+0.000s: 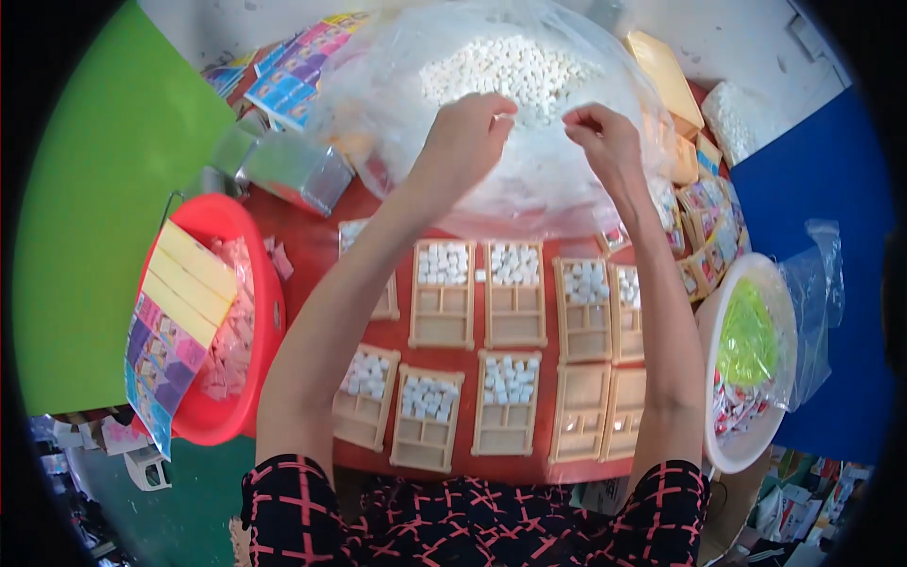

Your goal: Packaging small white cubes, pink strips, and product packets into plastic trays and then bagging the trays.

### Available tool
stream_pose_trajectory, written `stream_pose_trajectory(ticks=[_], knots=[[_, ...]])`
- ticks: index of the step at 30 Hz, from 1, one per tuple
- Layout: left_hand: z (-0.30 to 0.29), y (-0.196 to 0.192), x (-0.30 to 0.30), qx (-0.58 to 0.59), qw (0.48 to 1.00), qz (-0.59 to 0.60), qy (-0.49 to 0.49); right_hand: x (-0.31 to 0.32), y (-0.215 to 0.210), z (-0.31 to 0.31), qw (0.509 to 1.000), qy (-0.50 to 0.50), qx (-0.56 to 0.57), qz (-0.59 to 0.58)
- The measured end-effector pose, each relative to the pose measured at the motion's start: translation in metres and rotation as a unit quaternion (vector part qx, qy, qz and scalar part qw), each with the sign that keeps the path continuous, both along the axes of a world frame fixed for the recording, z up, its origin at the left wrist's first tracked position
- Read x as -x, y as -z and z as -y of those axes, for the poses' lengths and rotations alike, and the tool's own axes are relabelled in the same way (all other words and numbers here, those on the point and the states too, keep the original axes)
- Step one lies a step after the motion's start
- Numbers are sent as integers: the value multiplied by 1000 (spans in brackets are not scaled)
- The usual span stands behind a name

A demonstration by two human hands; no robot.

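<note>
Left of the big clear plastic bag (pixel 529 180), a red basin (pixel 260 274) is sitting with a strip of yellow and purple printed cards (pixel 175 326) draped over its rim, and more colourful printed packets (pixel 293 76) are lying above it. Below the bag, 2 rows of tan compartment trays (pixel 515 378) are lying on the red table (pixel 312 236), most holding small white pieces (pixel 510 71) like those heaped in the bag. Both bare arms are reaching up to the bag: the left hand (pixel 463 142) is pinching its film with curled fingers, and the right hand (pixel 609 142) is pinching it likewise. Right of the bag, a white bowl (pixel 732 449) is holding green packets, close to the table's edge.
</note>
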State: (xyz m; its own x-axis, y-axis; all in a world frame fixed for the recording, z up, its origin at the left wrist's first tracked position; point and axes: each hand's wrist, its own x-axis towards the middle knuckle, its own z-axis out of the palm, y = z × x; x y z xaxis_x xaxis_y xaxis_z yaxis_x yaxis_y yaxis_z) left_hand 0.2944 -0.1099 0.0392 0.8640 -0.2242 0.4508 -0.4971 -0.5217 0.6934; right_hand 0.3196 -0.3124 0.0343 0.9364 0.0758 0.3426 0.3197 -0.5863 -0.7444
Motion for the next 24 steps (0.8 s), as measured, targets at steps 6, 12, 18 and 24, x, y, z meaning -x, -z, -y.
stream_pose_trajectory(ticks=[6, 12, 18, 24], knots=[[3, 60, -135, -263, 954, -142, -21, -131, 41, -24, 967, -16, 246, -64], [12, 88, -138, -340, 934, -99, -55, -125, 77, -48, 929, -19, 369, 28], [23, 91, -139, -24, 991, -56, -119, -134, 62, -14, 991, 28, 9, -130], [-8, 120, -168, 81, 995, -8, -49, -119, 46, -13, 537, -72, -751, -378]])
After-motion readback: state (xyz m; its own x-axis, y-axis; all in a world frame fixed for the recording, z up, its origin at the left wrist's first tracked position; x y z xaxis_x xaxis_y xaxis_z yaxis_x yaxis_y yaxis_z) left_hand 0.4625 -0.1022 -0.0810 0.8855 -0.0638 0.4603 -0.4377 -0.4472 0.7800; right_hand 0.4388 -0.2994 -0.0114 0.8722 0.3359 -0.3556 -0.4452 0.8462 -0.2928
